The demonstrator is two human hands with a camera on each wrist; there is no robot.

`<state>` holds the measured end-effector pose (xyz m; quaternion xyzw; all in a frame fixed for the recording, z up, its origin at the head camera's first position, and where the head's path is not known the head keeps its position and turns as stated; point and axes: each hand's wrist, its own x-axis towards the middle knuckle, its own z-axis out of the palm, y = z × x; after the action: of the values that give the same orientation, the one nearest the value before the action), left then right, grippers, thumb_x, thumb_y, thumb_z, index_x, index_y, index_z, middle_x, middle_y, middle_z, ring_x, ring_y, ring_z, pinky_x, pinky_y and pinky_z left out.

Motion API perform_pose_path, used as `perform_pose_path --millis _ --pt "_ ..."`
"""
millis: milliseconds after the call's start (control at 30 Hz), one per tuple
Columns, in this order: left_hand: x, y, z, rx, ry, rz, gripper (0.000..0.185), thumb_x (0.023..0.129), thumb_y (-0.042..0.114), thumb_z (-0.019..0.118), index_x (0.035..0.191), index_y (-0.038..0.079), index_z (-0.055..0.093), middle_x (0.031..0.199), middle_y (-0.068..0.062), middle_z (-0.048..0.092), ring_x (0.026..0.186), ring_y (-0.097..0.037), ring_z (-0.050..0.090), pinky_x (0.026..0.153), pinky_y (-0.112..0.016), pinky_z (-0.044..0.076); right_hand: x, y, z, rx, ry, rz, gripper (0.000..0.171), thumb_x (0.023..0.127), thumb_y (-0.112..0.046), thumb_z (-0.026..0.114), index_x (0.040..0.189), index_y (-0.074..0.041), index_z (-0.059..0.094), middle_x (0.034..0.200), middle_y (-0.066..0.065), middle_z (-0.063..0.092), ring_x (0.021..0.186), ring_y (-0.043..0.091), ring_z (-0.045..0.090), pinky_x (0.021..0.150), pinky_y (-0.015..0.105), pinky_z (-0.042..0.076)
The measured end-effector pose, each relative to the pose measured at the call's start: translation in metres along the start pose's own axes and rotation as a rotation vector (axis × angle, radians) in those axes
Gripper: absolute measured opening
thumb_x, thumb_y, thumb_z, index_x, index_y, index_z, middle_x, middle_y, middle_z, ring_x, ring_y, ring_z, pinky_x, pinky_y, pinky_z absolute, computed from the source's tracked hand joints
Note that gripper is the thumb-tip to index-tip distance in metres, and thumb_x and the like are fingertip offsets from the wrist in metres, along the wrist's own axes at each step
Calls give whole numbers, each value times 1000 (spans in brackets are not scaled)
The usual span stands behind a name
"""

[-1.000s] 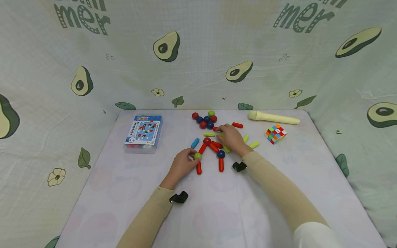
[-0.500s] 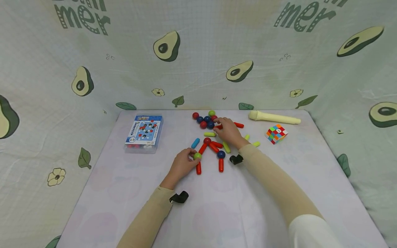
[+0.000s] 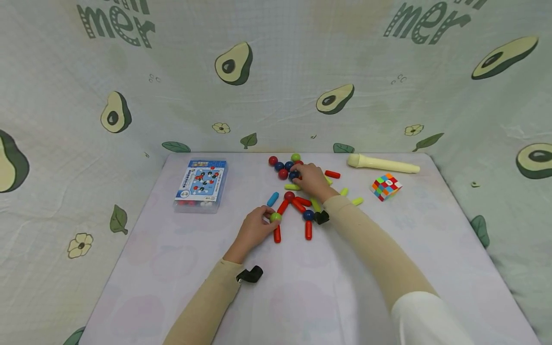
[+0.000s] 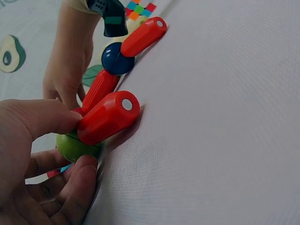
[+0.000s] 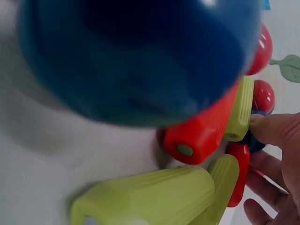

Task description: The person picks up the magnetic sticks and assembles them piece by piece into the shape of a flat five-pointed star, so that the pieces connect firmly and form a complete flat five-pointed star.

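Note:
In the head view my left hand point(image 3: 252, 231) pinches a green ball point(image 3: 275, 218) of a magnetic stick-and-ball figure. The left wrist view shows the thumb lying by a red stick point(image 4: 110, 117) attached to the green ball. Another red stick point(image 3: 282, 207) links the green ball up to a red ball point(image 3: 289, 196); further red sticks run down through a blue ball point(image 3: 308, 215). My right hand point(image 3: 316, 182) reaches to the loose balls at the back, thumb and fingers round a dark blue ball point(image 3: 294, 176). A red stick point(image 5: 239, 173) lies beside those fingers in the right wrist view.
Loose yellow-green sticks point(image 3: 357, 201) and a blue stick point(image 3: 272, 199) lie around the figure. A boxed set point(image 3: 200, 187) lies back left. A puzzle cube point(image 3: 386, 186) and a cream toy microphone point(image 3: 383, 164) are at the right. Printed cloth point(image 3: 276, 110) hangs behind.
My right hand has moved left and away from me, from the sticks to the loose balls, where it now has a blue ball between its fingers. The left hand stays on the green ball.

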<state>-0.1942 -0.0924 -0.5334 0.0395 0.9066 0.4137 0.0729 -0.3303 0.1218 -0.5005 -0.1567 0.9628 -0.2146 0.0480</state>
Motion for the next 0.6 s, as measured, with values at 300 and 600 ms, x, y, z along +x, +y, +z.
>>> perform_pose_path --millis 300,600 --pt "0 0 0 0 -5 -4 33 92 33 76 118 14 65 102 0 62 82 -17 58 71 -29 52 -8 2 0 -30 15 -17 41 100 -25 67 140 -16 59 134 14 62 122 34 51 109 52 40" --pt "-1 1 -2 -8 -6 2 31 93 31 75 117 14 66 103 -1 63 81 -17 58 70 -29 52 -31 2 -5 -53 31 -83 45 98 -27 69 141 -15 60 136 14 62 125 33 52 108 50 42"
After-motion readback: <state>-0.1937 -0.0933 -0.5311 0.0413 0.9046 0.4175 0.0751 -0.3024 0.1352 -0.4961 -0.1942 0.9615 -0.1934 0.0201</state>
